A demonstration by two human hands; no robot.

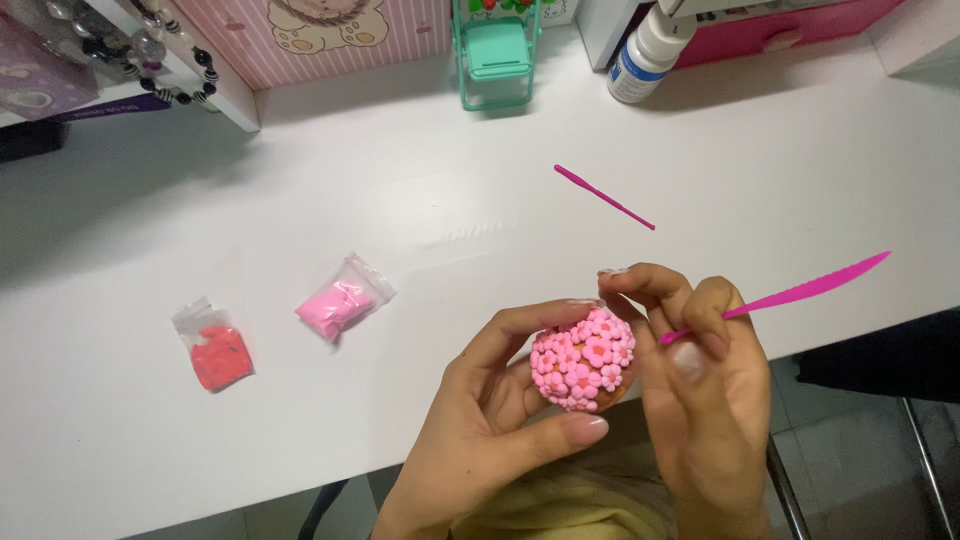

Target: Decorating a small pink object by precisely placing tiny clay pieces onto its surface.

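Note:
My left hand (pixel 490 410) cups a small ball (pixel 583 362) covered with several pink clay flowers, thumb below and fingers curled over its top. My right hand (pixel 700 380) is pressed against the ball's right side and grips a pink plastic modelling tool (pixel 800 292) whose serrated blade points up and to the right. Both hands hover over the front edge of the white table (pixel 420 200).
A thin pink pointed tool (pixel 603 197) lies on the table beyond my hands. To the left lie a bag of pink clay (pixel 340 303) and a bag of red clay (pixel 217 353). At the back stand a mint toy chair (pixel 497 55), a white bottle (pixel 645 55) and pink boxes.

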